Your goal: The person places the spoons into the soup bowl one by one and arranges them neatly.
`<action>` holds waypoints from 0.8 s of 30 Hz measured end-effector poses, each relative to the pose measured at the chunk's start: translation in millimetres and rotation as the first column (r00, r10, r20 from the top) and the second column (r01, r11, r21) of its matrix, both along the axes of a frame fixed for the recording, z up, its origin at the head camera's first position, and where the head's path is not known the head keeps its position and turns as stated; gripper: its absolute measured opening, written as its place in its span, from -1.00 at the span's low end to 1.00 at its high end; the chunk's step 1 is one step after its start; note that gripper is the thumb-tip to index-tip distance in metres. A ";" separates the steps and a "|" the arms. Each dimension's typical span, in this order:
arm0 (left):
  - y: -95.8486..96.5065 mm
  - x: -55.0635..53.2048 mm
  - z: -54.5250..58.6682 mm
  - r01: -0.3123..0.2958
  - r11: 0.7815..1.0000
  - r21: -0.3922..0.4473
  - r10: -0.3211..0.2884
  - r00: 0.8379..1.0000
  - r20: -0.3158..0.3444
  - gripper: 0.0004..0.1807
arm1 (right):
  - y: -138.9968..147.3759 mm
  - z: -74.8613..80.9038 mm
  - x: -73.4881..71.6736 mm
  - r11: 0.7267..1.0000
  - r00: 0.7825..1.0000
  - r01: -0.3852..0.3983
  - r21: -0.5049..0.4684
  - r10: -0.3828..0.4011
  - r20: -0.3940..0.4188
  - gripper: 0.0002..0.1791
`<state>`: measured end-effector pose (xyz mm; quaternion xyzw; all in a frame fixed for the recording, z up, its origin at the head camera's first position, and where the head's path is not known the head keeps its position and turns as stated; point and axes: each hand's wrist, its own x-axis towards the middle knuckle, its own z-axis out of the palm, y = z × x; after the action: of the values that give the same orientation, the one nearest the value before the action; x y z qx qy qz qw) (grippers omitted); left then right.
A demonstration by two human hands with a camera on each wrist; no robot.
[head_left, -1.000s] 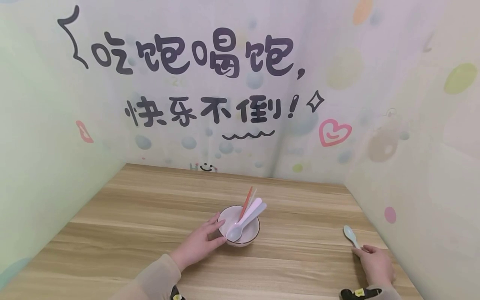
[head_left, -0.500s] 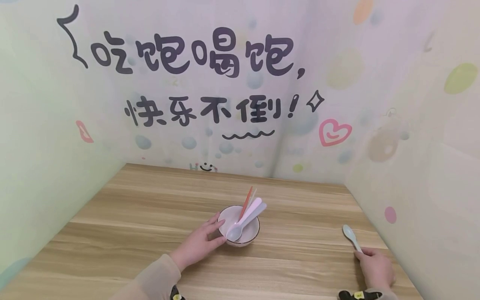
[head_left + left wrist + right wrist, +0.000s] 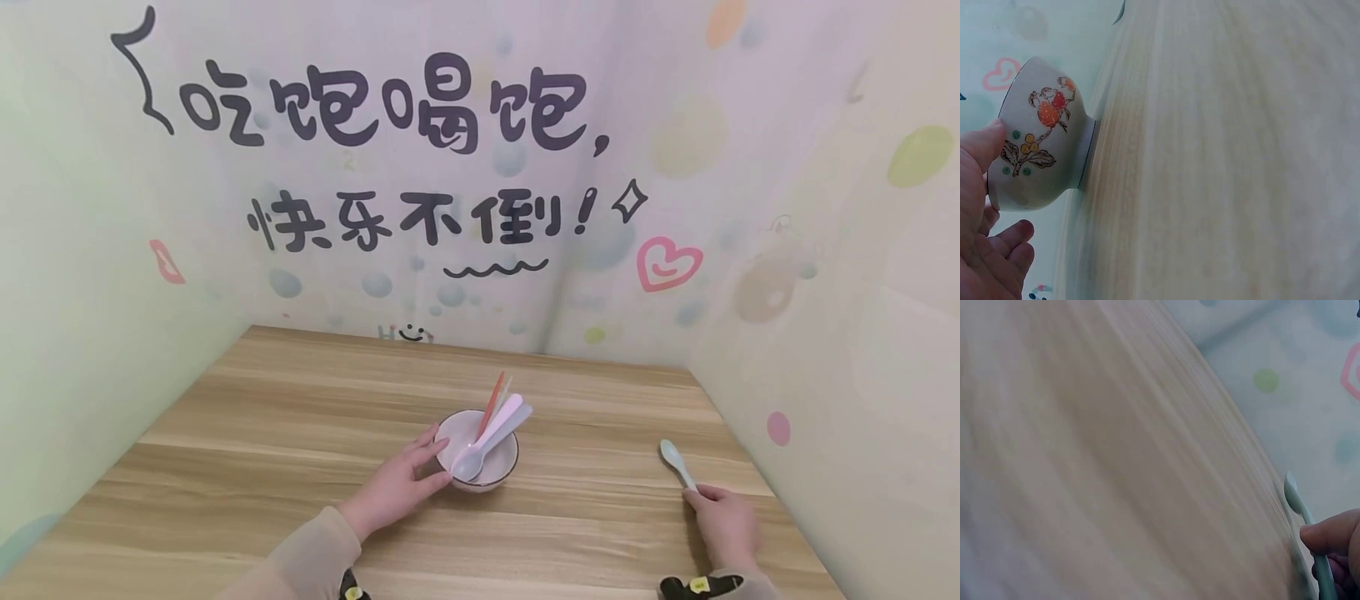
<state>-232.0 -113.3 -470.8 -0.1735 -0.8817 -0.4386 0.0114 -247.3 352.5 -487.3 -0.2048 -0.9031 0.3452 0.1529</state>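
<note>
A small white bowl (image 3: 459,428) stands on the wooden table in the head view. My left hand (image 3: 397,493) holds its left side, with thumb and fingers at the rim. Fruit and leaves decorate the bowl's outer wall (image 3: 1044,134) in the left wrist view. Leaning inside are a pink spoon (image 3: 501,419), a grey-blue spoon (image 3: 512,429), an orange-red stick (image 3: 491,407) and a thin pale one, their lower ends partly covered. At the right, my right hand (image 3: 726,525) pinches the handle of a pale blue-green spoon (image 3: 672,455), just above the table; its handle end is hidden.
The wooden table (image 3: 300,400) meets printed walls at the back, left and right. The back wall (image 3: 450,167) carries large dark lettering and a pink heart. Dark straps with yellow labels sit at both wrists.
My right hand has moved left with the pale blue-green spoon, and the spoon's head now lies a little farther forward. The left hand and the bowl have stayed in place.
</note>
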 end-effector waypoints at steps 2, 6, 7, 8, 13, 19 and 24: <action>-0.2 -0.3 -0.4 0.000 1.000 -0.004 0.000 1.000 -0.002 -0.36 | -5.7 0.7 -1.3 1.000 1.000 -0.004 -0.014 0.004 -0.003 -0.66; -0.7 -0.6 -0.5 0.003 1.000 -0.012 -0.003 1.000 -0.005 -0.36 | -17.3 4.0 -3.4 1.000 1.000 -0.025 -0.012 0.024 -0.014 -0.67; -0.8 -0.8 -0.5 0.004 1.000 -0.013 -0.004 1.000 -0.004 -0.35 | -19.9 5.1 -3.9 0.999 0.999 -0.035 -0.006 0.035 -0.018 -0.67; -0.9 -0.9 -0.4 0.005 1.000 -0.013 -0.005 1.000 -0.003 -0.35 | -22.5 6.4 -4.4 0.999 0.999 -0.046 -0.003 0.046 -0.022 -0.67; -1.2 -1.3 -0.5 0.002 1.000 -0.013 -0.002 1.000 -0.001 -0.35 | -33.2 13.2 -7.4 0.994 0.994 -0.111 -0.022 0.110 -0.008 -0.64; -1.3 -1.3 -1.7 -0.005 1.000 -0.017 0.005 1.000 0.001 -0.34 | -40.7 19.8 -11.8 0.989 0.989 -0.147 -0.026 0.148 0.011 -0.63; -1.4 -1.8 -2.7 -0.002 1.000 -0.009 0.002 1.000 0.004 -0.34 | -43.9 25.3 -14.0 0.986 0.986 -0.166 -0.008 0.166 0.019 -0.61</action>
<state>-233.8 -114.6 -473.6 -0.1719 -0.8839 -0.4348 0.0094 -261.3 308.6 -462.0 -0.1328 -0.9173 0.3576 0.1141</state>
